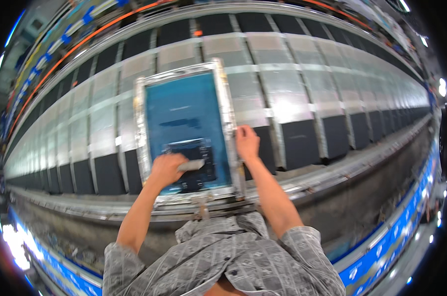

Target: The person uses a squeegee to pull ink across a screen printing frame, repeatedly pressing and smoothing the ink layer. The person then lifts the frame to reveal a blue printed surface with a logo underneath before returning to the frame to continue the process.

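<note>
- A rectangular screen frame (186, 130) of dull silver metal holds taut blue mesh, with a dark patch near its lower end.
- It lies flat on the long table (292, 106), across silvery and black panels.
- The left hand (166, 168) is clenched around a grey squeegee (191, 165), pressed onto the mesh.
- The right hand (246, 143) lies flat, fingers loosely spread, touching the frame's right rail.
- Both forearms reach forward, bare below patterned grey sleeves.

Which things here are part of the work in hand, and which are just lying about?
In use:
- screen-printing frame with blue mesh
- squeegee gripped in left hand
- right hand steadying the frame's right edge
- dark panel under the frame

Just there:
- other dark panels along the long table
- blue rail
</note>
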A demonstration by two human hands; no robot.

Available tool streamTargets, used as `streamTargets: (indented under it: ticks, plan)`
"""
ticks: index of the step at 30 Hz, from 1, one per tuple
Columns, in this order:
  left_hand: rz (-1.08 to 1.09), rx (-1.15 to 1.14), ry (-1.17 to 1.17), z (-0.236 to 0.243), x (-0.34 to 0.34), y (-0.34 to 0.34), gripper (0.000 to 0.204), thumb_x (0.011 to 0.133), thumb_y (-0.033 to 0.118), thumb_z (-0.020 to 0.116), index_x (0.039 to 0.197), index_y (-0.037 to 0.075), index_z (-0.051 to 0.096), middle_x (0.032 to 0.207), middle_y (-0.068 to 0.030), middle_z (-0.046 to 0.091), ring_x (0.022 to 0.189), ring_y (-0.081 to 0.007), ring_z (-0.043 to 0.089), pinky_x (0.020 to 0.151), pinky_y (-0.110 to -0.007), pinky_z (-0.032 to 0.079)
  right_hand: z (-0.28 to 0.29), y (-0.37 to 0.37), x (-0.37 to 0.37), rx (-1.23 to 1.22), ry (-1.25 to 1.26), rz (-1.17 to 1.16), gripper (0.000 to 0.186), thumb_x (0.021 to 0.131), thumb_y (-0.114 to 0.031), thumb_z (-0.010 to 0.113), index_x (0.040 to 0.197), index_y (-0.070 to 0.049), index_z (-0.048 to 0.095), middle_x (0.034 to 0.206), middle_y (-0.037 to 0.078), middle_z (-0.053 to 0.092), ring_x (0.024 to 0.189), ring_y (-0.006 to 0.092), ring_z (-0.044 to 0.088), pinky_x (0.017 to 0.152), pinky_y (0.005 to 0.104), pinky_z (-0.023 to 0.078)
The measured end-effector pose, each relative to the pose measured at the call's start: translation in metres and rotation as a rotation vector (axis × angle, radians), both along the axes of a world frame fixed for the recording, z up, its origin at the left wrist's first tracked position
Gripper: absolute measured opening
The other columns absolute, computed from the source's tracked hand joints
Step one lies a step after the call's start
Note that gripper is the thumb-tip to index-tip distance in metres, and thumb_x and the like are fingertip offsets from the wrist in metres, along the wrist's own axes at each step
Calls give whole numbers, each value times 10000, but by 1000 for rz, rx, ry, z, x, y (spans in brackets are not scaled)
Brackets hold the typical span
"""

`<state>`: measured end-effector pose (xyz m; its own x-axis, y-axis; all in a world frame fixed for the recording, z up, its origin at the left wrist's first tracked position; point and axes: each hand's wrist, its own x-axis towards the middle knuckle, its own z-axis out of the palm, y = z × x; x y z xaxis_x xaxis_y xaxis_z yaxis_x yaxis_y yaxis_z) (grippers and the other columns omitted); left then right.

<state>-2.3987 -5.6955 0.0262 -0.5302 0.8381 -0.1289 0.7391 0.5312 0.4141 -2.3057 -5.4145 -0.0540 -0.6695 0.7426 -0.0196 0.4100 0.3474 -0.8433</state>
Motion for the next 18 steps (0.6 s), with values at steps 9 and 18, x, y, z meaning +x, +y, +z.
streamTargets:
  ticks: [9, 18]
  plan:
    - [25, -64, 68, -5, -49, 28, 193, 742, 166, 717, 932, 186, 742, 902, -28, 714, 864, -298, 680, 735, -440, 545, 10, -5, -1, -77, -23, -6, 250, 955, -261, 612, 1010, -22, 661, 879, 214, 696, 828, 400, 684, 746, 422, 519]
    - [-23, -55, -98, -2, 37, -8, 301, 656, 129, 769, 953, 178, 751, 915, -16, 721, 867, -275, 690, 756, -411, 557, -4, 7, 2, -89, -13, -45, 269, 959, -271, 611, 1023, -14, 657, 830, 177, 697, 777, 324, 693, 735, 397, 517]
